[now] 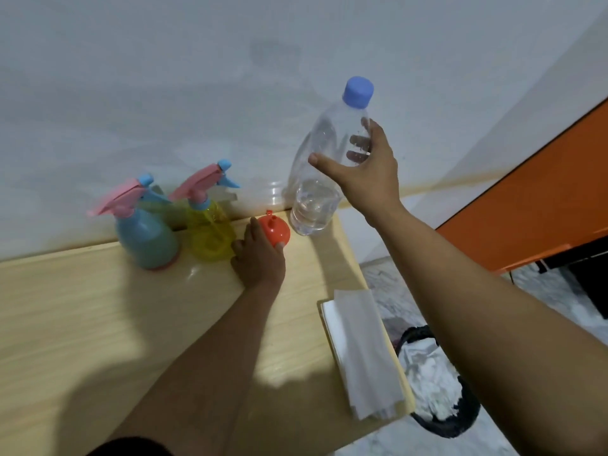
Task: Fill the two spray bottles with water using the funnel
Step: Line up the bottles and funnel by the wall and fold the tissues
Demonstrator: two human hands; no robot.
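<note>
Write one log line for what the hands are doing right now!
left hand: grips orange funnel | right hand: holds capped water bottle | spray bottles: heads still on | pouring: not begun

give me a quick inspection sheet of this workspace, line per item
surface: light wooden table against a white wall.
job's things: blue spray bottle and yellow spray bottle upright by the wall, trigger heads on; orange funnel; clear water bottle, blue cap on, partly filled.
clutter: folded white paper towels at the table's right edge.
hands: left hand holds the funnel; right hand grips the water bottle.
cables: nothing seen.
surroundings: black waste bin with white liner on the floor; orange panel at right.
</note>
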